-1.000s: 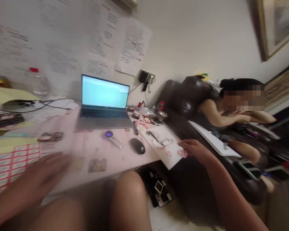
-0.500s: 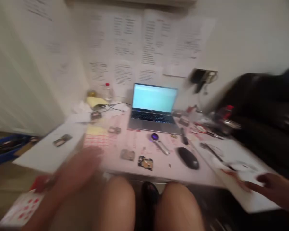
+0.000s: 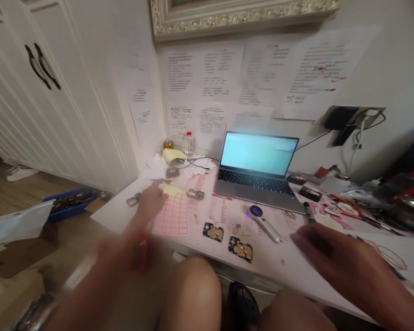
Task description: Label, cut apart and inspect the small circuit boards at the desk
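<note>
My left hand [image 3: 138, 220] is blurred and reaches over the desk's near edge toward a pink grid sheet [image 3: 171, 214], with a thin red item at its base. My right hand [image 3: 326, 250] hovers low over the desk at the right, holding nothing, close to a handheld magnifier [image 3: 264, 224] with a purple-lit lens. Two phone circuit boards [image 3: 213, 232] [image 3: 240, 249] lie between my hands. Another small board [image 3: 195, 194] lies beyond the grid sheet. A marker [image 3: 308, 212] stands out just past my right fingers.
An open laptop [image 3: 257, 168] stands at the back of the desk, below papers taped to the wall [image 3: 210, 82]. A water bottle [image 3: 189, 143] stands at back left. Tools and a metal bowl [image 3: 407, 214] crowd the right. A blue crate [image 3: 71, 204] sits on the floor at left.
The view has swung left, from the sofa and seated person to the desk and white cabinets. My left hand has moved onto the desk, and my right hand has left the white sheet.
</note>
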A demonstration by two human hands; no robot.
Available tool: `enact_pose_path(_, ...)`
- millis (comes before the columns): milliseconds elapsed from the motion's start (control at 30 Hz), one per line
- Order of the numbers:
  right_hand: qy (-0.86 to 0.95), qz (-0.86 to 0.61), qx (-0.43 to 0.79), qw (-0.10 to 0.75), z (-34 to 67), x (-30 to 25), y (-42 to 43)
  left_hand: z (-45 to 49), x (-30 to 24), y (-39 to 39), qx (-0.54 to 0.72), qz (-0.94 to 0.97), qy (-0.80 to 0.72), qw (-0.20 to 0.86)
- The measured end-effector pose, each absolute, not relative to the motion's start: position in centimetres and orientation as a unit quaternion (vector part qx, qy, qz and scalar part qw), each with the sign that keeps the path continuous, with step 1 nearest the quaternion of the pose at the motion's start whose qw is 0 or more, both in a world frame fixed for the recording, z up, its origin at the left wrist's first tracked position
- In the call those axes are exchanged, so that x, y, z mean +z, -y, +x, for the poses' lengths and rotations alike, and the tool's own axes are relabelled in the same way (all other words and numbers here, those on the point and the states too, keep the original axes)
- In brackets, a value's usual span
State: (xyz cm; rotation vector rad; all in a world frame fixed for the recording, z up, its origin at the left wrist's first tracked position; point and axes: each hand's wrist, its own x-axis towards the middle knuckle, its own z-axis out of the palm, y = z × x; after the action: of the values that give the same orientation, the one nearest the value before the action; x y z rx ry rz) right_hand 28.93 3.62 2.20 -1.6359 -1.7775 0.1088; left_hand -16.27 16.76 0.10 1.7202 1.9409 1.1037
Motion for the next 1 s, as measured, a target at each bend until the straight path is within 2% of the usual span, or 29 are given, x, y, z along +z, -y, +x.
enact_pose_path(100,0.731,-0.583,0.075,0.347,24.3,3.0,-4.6,-16.8,0.5,-15.3,0.438,0.581,-0.657,0.197)
enact_pose_path(400,0.804,-0.395,0.023,0.445,16.1,4.8,-8.1,-14.1,2.4,-9.6,0.551,0.521,-0.550,0.351)
enact_pose_path(567,0.828,-0.395,-0.069,0.393,12.8,4.3,-10.0,-11.4,3.1,-8.4,0.546,0.531,-0.515,0.392)
enact_pose_path(633,0.824,-0.408,-0.068,0.387,12.4,3.9,-10.3,-10.7,3.1,-8.0,0.552,0.529,-0.500,0.407)
enact_pose_path(833,0.780,-0.422,0.147,0.437,12.3,3.3,-10.3,-10.0,2.9,-6.8,0.556,0.530,-0.507,0.391)
enact_pose_path(1000,0.747,-0.422,0.263,0.442,12.3,2.7,-10.2,-10.2,3.0,-6.9,0.497,0.589,-0.459,0.442)
